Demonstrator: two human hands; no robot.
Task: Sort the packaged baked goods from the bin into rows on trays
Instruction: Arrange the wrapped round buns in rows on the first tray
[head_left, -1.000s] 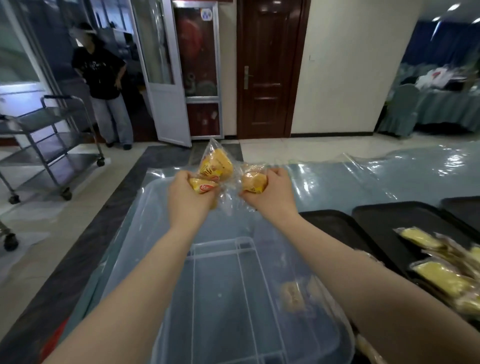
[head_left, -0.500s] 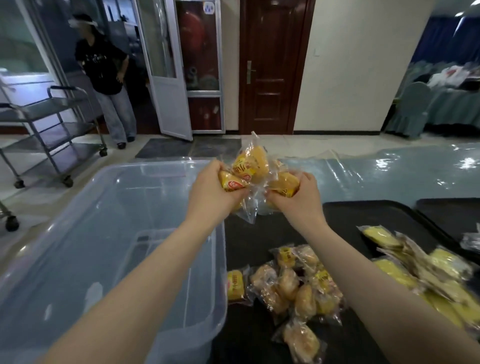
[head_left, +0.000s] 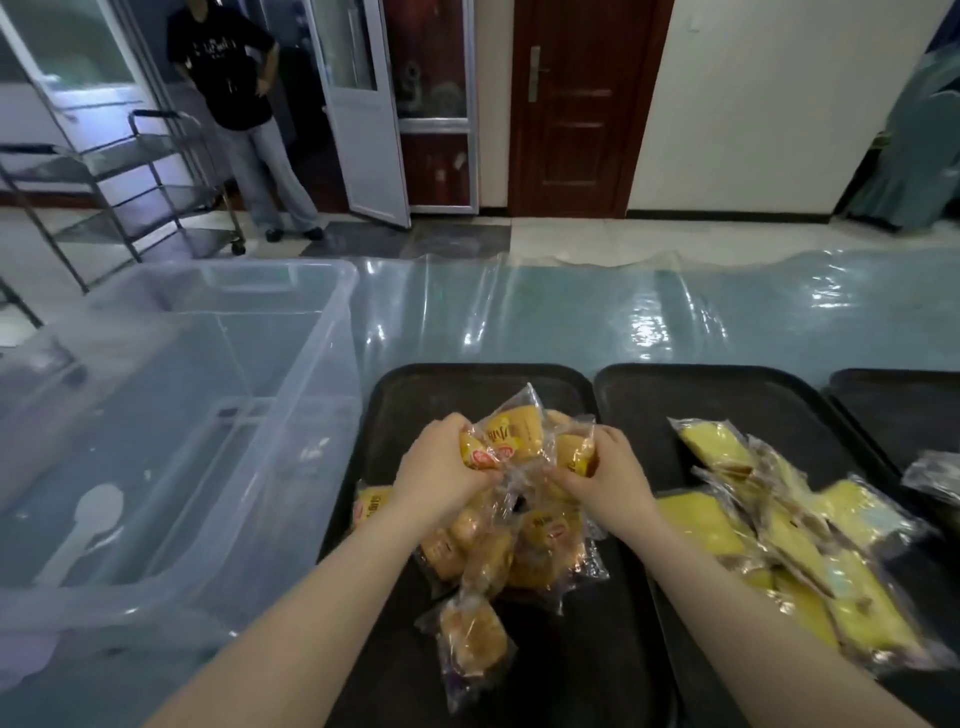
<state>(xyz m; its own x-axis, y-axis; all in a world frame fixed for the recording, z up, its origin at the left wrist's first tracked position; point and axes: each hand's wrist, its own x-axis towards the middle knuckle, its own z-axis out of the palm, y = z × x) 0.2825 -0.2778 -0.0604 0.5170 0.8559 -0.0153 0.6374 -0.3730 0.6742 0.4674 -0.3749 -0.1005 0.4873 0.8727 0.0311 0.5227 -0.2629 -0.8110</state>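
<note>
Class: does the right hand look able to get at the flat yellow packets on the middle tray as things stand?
Probably not yet: the right hand grips wrapped cakes. The yellow packets lie uncovered just beside it.

Single head-worn wide-angle view, forward and down, close over the trays (head_left: 483, 384).

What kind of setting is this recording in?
Probably a hotel or banquet hall's catering prep area: black serving trays on a plastic-covered table, a steel trolley near the doors, and covered chairs at far right.

Plastic-covered table (head_left: 623, 317) with clear bin (head_left: 171, 415), three black trays (head_left: 483, 384).
</note>
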